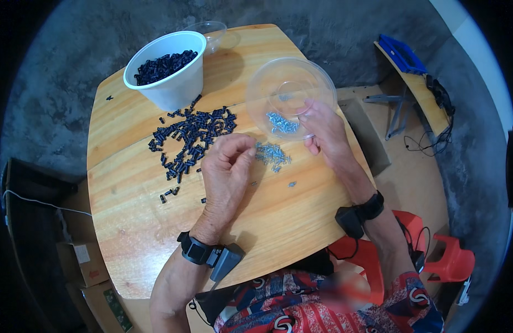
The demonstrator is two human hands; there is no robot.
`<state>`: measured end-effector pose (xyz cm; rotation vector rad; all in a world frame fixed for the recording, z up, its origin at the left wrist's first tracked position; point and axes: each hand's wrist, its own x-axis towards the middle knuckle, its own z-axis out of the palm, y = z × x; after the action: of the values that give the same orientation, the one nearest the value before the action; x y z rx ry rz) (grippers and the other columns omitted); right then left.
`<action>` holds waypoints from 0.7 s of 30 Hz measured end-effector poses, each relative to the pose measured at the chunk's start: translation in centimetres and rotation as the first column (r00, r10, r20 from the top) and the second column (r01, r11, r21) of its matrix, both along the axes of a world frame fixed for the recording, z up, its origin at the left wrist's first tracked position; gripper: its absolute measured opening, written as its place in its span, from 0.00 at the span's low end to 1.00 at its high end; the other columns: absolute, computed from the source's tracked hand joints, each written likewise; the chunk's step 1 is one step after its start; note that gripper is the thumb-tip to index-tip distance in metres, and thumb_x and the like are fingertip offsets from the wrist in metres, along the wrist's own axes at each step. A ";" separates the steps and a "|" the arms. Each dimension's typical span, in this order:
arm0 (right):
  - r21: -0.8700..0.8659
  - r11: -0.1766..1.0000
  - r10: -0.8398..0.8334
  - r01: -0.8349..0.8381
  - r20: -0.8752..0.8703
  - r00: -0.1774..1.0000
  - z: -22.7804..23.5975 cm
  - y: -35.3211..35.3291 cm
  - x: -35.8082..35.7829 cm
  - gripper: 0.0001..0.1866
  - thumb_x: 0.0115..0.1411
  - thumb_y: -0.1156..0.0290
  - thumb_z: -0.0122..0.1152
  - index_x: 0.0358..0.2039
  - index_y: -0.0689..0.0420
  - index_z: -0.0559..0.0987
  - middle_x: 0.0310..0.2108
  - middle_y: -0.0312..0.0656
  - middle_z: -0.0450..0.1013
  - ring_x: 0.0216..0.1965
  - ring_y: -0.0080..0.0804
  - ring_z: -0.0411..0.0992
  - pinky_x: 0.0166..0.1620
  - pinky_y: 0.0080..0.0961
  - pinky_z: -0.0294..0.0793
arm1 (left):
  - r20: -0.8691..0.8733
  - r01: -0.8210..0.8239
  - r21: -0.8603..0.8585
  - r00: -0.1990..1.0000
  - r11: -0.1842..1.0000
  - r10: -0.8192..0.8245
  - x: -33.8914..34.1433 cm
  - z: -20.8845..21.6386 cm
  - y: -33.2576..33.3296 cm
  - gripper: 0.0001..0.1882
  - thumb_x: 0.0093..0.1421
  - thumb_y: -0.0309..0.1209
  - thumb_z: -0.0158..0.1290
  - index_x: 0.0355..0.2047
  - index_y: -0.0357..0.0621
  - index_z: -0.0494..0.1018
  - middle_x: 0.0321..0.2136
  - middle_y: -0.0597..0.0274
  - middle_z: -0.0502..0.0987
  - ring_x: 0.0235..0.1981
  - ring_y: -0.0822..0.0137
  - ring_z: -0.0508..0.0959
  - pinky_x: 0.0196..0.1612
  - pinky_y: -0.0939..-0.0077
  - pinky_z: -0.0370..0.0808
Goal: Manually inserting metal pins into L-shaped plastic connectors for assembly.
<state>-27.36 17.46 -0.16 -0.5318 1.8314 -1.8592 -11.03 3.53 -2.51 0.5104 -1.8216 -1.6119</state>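
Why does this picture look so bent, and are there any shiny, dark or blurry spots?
Head view: dark, rounded rim and a bowed white strip upper right, fitting a fisheye lens; head view: pale glare on the wooden table, near its lower-left corner; head view: soft shadow right of the white bucket; head view: a blurry smudge over the patterned shirt.

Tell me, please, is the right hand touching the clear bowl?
Touching. The head view shows it: the right hand grips the clear bowl by the rim on its right side, with no gap between them.
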 end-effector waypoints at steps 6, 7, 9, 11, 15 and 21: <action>-0.047 0.999 0.013 -0.009 0.080 0.997 1.8 -0.4 -1.2 0.17 0.60 0.66 0.59 0.44 0.64 0.72 0.27 0.39 0.70 0.16 0.17 0.65 0.12 0.14 0.59 | 0.105 0.123 -0.578 0.992 0.806 -0.076 0.4 1.2 0.3 0.08 0.51 0.20 0.57 0.33 0.39 0.78 0.39 0.55 0.78 0.42 0.58 0.74 0.47 0.69 0.71; -0.079 0.997 -0.009 0.015 0.075 0.997 2.3 -0.6 -1.4 0.16 0.62 0.63 0.57 0.41 0.63 0.74 0.24 0.38 0.69 0.15 0.17 0.64 0.13 0.14 0.58 | 0.116 0.137 -0.585 0.990 0.799 -0.086 0.1 1.2 0.4 0.09 0.48 0.20 0.57 0.32 0.39 0.78 0.40 0.54 0.78 0.42 0.55 0.74 0.47 0.68 0.71; -0.113 0.993 -0.033 0.039 0.061 0.998 2.9 -1.1 -2.1 0.16 0.63 0.59 0.56 0.38 0.61 0.75 0.20 0.37 0.68 0.14 0.18 0.63 0.13 0.14 0.58 | 0.107 0.143 -0.594 0.989 0.792 -0.099 -0.1 1.2 0.5 0.09 0.48 0.20 0.57 0.32 0.38 0.78 0.40 0.55 0.78 0.42 0.55 0.74 0.47 0.68 0.71; -0.096 0.995 -0.001 0.004 0.031 1.000 2.8 -2.1 -3.2 0.20 0.64 0.53 0.54 0.37 0.62 0.76 0.18 0.37 0.67 0.13 0.18 0.62 0.14 0.15 0.58 | 0.122 0.162 -0.606 0.986 0.779 -0.110 0.0 1.0 0.4 0.09 0.48 0.20 0.57 0.32 0.38 0.78 0.40 0.55 0.78 0.41 0.55 0.74 0.46 0.67 0.71; -0.031 0.991 0.128 -0.127 0.014 0.992 2.7 -3.9 -5.6 0.22 0.66 0.54 0.50 0.44 0.63 0.73 0.36 0.42 0.75 0.17 0.13 0.62 0.14 0.12 0.57 | 0.131 0.154 -0.594 0.987 0.789 -0.094 0.3 1.5 0.4 0.09 0.48 0.20 0.57 0.32 0.38 0.78 0.40 0.55 0.78 0.41 0.55 0.74 0.46 0.66 0.71; -0.106 0.980 0.187 -0.167 0.223 0.957 3.4 -5.9 -7.6 0.23 0.64 0.53 0.53 0.44 0.63 0.71 0.34 0.45 0.75 0.17 0.13 0.62 0.14 0.08 0.58 | 0.084 0.123 -0.563 0.992 0.817 -0.091 0.0 0.8 0.3 0.09 0.48 0.21 0.57 0.32 0.38 0.78 0.40 0.53 0.78 0.42 0.54 0.74 0.47 0.66 0.71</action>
<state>-34.96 11.55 3.22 -0.4691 1.5074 -1.8013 -10.99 3.88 -1.66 0.1764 -2.2772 -1.0337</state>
